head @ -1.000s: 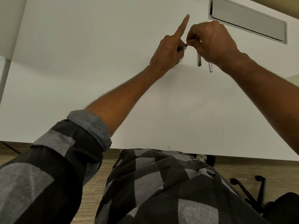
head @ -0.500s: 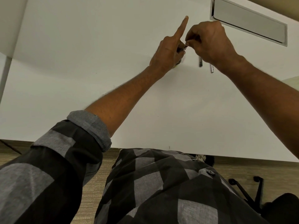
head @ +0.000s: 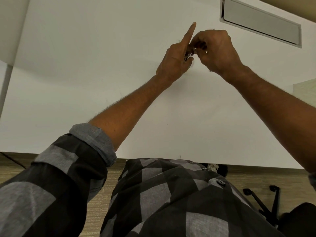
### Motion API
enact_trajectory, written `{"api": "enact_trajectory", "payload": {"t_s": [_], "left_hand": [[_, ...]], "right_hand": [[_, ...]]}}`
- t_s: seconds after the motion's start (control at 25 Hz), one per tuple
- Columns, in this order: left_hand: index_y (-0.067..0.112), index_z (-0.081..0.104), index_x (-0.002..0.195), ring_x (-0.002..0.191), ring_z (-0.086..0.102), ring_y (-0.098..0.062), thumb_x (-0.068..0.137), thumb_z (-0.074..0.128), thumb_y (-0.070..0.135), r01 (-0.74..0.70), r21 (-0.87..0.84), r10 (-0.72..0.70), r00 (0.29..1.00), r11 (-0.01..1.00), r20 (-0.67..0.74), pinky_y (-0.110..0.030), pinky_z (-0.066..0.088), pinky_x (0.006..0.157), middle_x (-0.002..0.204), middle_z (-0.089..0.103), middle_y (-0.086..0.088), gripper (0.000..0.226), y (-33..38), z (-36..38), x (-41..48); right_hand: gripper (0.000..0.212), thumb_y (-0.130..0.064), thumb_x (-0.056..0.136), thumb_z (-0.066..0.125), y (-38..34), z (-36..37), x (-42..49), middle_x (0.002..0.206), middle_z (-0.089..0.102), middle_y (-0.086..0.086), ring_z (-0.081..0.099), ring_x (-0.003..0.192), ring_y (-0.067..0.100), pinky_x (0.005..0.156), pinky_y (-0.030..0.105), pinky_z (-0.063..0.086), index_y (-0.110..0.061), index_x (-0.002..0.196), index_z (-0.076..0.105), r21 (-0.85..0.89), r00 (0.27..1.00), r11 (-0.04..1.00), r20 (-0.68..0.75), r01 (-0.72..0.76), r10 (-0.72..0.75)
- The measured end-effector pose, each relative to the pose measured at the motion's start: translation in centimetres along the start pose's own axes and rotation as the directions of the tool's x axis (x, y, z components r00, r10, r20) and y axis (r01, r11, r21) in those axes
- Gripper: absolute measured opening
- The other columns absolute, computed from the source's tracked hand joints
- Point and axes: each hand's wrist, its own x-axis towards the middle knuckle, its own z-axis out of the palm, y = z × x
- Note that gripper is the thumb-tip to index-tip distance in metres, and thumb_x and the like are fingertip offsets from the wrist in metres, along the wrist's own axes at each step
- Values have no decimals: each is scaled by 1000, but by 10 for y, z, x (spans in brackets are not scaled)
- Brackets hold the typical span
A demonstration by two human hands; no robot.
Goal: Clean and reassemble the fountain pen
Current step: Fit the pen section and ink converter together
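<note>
1. Left hand point(head: 176, 60) pinched our small metal pen part point(head: 189, 56), index finger extended.
2. Right hand point(head: 217, 50) gripped the same part, near the table's point(head: 85, 57) grey cable tray point(head: 259, 21).

The setting is an office workstation. The work surface is a wide, plain white laminate desk point(head: 85, 65) with a smooth matte top. A rectangular grey metal cable-access flap point(head: 259, 21) is recessed into the desk near its far edge. Below the near edge lies beige short-pile carpet flooring point(head: 97, 202). A black swivel-chair base point(head: 266, 200), with spoked legs, stands on the carpet at lower right.
</note>
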Motion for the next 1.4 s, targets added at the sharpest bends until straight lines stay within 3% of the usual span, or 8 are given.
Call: {"api": "enact_trajectory", "payload": {"t_s": [0.12,0.32,0.68,0.88,1.0,1.12,1.24,1.4], "left_hand": [[4,21,158,69,59,1,86,62,4,-2,18,2,1000,1000,-12,-20,57,81,89,64,10,83,-3,2,0],[7,20,159,82,68,-9,86,65,7,-4,27,5,1000,1000,-17,-31,60,85,98,74,1,85,-6,8,-1],[5,23,158,82,70,-11,88,66,6,-13,47,15,999,999,-37,-29,60,83,97,74,-1,83,-7,14,2],[3,21,158,77,68,-10,87,66,4,-27,64,29,999,998,-30,-24,58,80,93,74,-1,84,-5,14,3],[1,20,158,72,67,-13,88,65,3,-21,56,23,999,998,-41,-21,57,80,90,75,-3,83,-3,14,4],[4,19,158,68,66,-14,85,59,0,-23,60,26,999,998,-40,-21,58,74,84,73,-4,84,0,12,4],[6,19,159,71,67,-13,84,61,0,-2,77,5,999,997,-39,-20,58,75,86,73,-2,86,1,12,5],[4,19,159,71,65,-11,83,63,0,17,70,-14,999,997,-35,-2,46,71,86,73,-3,87,3,13,6]], "right_hand": [[26,-2,86,56,-1,0,-3,97,78,9,73,86,25,82,42,60,-9,104,74,-1,1000,1000,-15,-18,18],[27,-2,89,55,-1,-2,-7,100,78,8,74,90,24,85,41,60,-9,106,74,10,999,1000,-35,-29,29],[23,-4,90,59,3,-6,-10,103,78,10,75,92,24,88,37,62,-6,108,73,59,999,998,-29,-20,22],[22,-22,93,71,5,-4,-8,106,77,6,75,89,16,78,6,51,-9,110,73,150,991,980,3,-131,132],[34,-42,94,69,13,-4,-5,99,78,8,73,87,19,81,25,57,-10,105,75,52,980,979,-33,-195,197],[31,-34,99,64,13,-4,-3,94,78,14,72,86,30,82,43,60,-6,104,76,-64,989,988,7,-144,145],[21,-18,99,60,7,-7,-1,99,78,14,73,90,32,84,45,60,-7,107,76,-132,998,990,43,-47,53],[23,-17,97,63,4,-14,2,108,77,13,73,97,31,88,42,59,-9,115,73,-150,995,988,85,-39,53]]}}
